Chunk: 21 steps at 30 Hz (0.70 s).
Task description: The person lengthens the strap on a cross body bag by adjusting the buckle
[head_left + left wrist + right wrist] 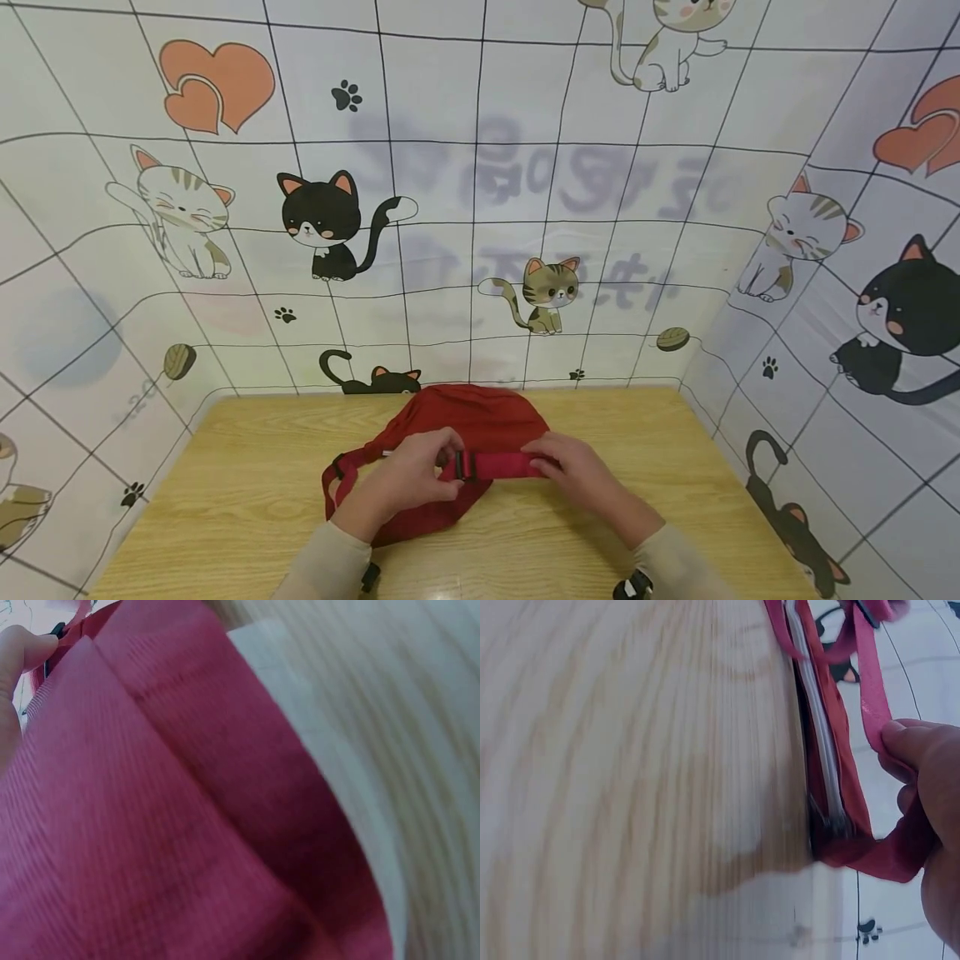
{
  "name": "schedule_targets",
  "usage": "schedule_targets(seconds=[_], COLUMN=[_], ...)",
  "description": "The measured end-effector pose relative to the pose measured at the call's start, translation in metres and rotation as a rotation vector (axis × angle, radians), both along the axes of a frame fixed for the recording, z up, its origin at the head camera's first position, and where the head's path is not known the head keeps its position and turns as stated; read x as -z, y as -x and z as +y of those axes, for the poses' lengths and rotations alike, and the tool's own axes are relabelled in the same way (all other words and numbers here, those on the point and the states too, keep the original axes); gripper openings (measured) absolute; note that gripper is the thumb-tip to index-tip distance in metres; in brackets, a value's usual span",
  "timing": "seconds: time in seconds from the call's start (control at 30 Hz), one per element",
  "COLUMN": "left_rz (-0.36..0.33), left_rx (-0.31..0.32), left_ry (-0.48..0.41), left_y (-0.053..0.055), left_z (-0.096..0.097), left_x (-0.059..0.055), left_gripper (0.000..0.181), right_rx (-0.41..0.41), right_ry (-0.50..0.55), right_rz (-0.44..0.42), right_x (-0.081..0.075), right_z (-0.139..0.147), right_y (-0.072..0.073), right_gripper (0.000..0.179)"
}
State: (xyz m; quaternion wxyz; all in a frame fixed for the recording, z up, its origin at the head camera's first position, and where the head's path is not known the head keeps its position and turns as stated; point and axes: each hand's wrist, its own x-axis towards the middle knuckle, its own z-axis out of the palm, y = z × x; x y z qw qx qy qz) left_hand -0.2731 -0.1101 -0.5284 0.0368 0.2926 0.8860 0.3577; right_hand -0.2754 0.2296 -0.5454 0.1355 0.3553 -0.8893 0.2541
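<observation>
A red waist bag lies on the table under both hands. Across its front runs a bright red webbing strap with a black buckle. My left hand pinches the strap at this buckle, its thumb seen against the black plastic in the left wrist view. Red fabric fills most of that view. Between thumb and fingers my right hand grips the strap farther right, holding that stretch taut. The right wrist view shows the bag's pale zipper beside the held strap.
The wood-grain table ends at a white cloth backdrop printed with cats and grid lines, which rises behind and along both sides. A second black buckle piece sits on the looped strap at the bag's left.
</observation>
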Motion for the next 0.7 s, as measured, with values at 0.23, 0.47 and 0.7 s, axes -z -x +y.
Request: schedule_targets(seconds=[0.23, 0.47, 0.7], left_rz=[0.010, 0.008, 0.006], left_rx=[0.012, 0.031, 0.043], left_ry=[0.010, 0.009, 0.014], left_y=[-0.001, -0.003, -0.004], left_z=[-0.002, 0.001, 0.003], left_x=[-0.004, -0.008, -0.008], left_gripper=[0.041, 0.040, 0.042], right_rx=[0.044, 0.008, -0.018], right_ry=[-0.074, -0.109, -0.029], right_rz=[0.020, -0.027, -0.128], right_x=[-0.004, -0.008, -0.018], right_z=[0.017, 0.008, -0.018], right_y=[0.000, -0.002, -0.011], right_gripper=[0.023, 0.016, 0.037])
